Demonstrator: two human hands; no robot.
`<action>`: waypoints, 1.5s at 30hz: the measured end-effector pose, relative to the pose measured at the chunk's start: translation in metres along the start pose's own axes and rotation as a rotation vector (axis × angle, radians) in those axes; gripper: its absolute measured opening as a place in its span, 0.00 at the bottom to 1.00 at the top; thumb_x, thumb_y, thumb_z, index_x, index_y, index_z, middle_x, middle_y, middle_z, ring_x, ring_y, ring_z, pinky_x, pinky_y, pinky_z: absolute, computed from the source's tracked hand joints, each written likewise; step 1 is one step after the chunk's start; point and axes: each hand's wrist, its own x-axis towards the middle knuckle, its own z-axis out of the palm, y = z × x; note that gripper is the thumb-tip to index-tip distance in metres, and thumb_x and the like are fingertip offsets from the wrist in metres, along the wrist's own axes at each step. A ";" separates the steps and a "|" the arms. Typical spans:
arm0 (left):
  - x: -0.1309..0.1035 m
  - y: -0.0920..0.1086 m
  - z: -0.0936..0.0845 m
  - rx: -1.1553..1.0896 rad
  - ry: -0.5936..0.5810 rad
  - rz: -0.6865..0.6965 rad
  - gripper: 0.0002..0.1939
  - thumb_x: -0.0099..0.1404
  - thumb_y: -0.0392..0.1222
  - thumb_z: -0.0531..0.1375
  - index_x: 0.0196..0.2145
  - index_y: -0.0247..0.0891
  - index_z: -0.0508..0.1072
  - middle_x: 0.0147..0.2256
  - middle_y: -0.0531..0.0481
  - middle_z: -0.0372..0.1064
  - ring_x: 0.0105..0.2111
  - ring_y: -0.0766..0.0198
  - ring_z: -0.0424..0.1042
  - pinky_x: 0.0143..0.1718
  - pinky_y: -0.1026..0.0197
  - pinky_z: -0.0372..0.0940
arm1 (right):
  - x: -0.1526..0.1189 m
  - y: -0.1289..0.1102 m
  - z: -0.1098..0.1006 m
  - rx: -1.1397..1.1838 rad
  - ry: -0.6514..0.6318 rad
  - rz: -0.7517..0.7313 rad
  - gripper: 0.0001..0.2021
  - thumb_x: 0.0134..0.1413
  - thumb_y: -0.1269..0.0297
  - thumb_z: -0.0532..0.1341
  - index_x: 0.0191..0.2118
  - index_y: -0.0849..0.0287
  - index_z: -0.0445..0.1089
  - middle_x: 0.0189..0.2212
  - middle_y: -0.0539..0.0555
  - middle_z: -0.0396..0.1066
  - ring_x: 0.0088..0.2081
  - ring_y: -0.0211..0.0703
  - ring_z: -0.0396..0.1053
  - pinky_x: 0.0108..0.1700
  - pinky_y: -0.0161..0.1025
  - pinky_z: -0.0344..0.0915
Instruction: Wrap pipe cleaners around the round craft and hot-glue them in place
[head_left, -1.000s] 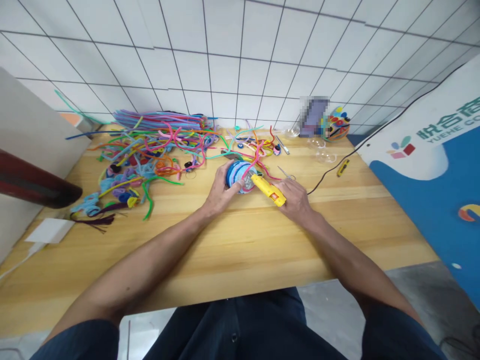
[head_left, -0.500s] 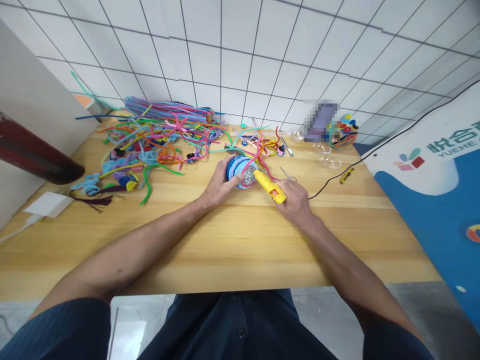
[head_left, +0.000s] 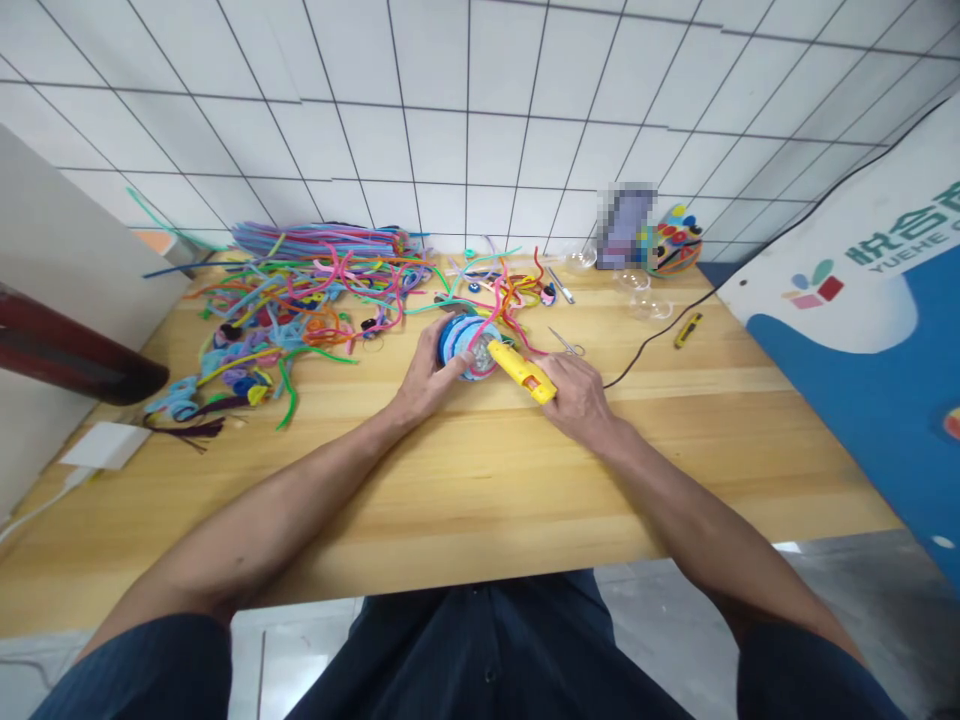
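Note:
My left hand (head_left: 427,375) is wrapped round the near-left side of a clear ball (head_left: 482,354) partly covered in coils of blue and light-blue pipe cleaner (head_left: 454,340). A pink pipe cleaner (head_left: 489,322) lies across the ball, its loose length running up and away. In my right hand (head_left: 577,395) is a yellow glue gun (head_left: 523,371), its nozzle end at the ball's bare right part. Whether the nozzle touches the surface I cannot tell. Just beyond my right hand, scissors (head_left: 566,342) lie on the wooden table (head_left: 480,500).
A tangle of coloured pipe cleaners (head_left: 315,290) spreads over the back left, with a bundle (head_left: 322,240) behind it. Clear plastic half-balls (head_left: 650,305) and a yellow utility knife (head_left: 687,331) lie at the right. A black cord (head_left: 649,345) trails right. A white box (head_left: 105,445) sits at left.
The view has tilted and shifted slightly, so the table sits differently in it. Both hands keep their hold on the ball and the glue gun; little else differs.

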 end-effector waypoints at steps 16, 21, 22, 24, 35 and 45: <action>0.000 0.001 0.001 -0.012 0.001 0.000 0.44 0.72 0.72 0.69 0.74 0.45 0.66 0.74 0.36 0.67 0.76 0.38 0.68 0.81 0.33 0.61 | -0.002 0.001 0.001 0.010 0.000 -0.004 0.11 0.76 0.67 0.58 0.54 0.56 0.77 0.40 0.58 0.84 0.42 0.54 0.80 0.45 0.47 0.71; -0.001 0.001 0.002 -0.025 0.008 -0.007 0.44 0.72 0.72 0.69 0.74 0.46 0.66 0.74 0.36 0.67 0.76 0.37 0.67 0.81 0.32 0.61 | -0.005 0.004 0.000 0.003 -0.040 0.033 0.10 0.75 0.65 0.59 0.54 0.55 0.77 0.40 0.59 0.84 0.42 0.56 0.80 0.46 0.48 0.73; -0.001 0.001 0.002 -0.030 0.006 -0.012 0.44 0.72 0.72 0.69 0.74 0.46 0.66 0.74 0.36 0.67 0.76 0.37 0.67 0.81 0.31 0.60 | -0.005 0.004 0.000 0.008 -0.049 0.042 0.10 0.75 0.65 0.59 0.54 0.55 0.77 0.41 0.59 0.84 0.42 0.56 0.80 0.46 0.49 0.73; -0.001 0.002 0.002 -0.037 0.004 -0.017 0.44 0.72 0.72 0.69 0.74 0.46 0.66 0.74 0.36 0.67 0.76 0.37 0.67 0.81 0.31 0.60 | -0.005 0.004 0.000 0.015 -0.056 0.055 0.11 0.76 0.65 0.58 0.53 0.54 0.77 0.41 0.59 0.84 0.42 0.56 0.80 0.46 0.49 0.73; -0.001 0.000 0.000 -0.034 -0.008 -0.012 0.45 0.72 0.72 0.69 0.75 0.45 0.66 0.75 0.36 0.66 0.76 0.37 0.67 0.81 0.32 0.60 | -0.001 -0.003 -0.001 0.012 -0.018 0.007 0.14 0.82 0.60 0.55 0.53 0.56 0.78 0.40 0.59 0.85 0.41 0.53 0.80 0.45 0.48 0.73; 0.000 0.000 -0.001 -0.021 -0.013 -0.017 0.45 0.73 0.72 0.69 0.75 0.46 0.66 0.75 0.36 0.66 0.76 0.37 0.67 0.81 0.30 0.59 | 0.000 -0.007 0.000 0.062 -0.082 -0.010 0.12 0.80 0.61 0.58 0.55 0.55 0.79 0.39 0.58 0.84 0.41 0.54 0.81 0.46 0.48 0.74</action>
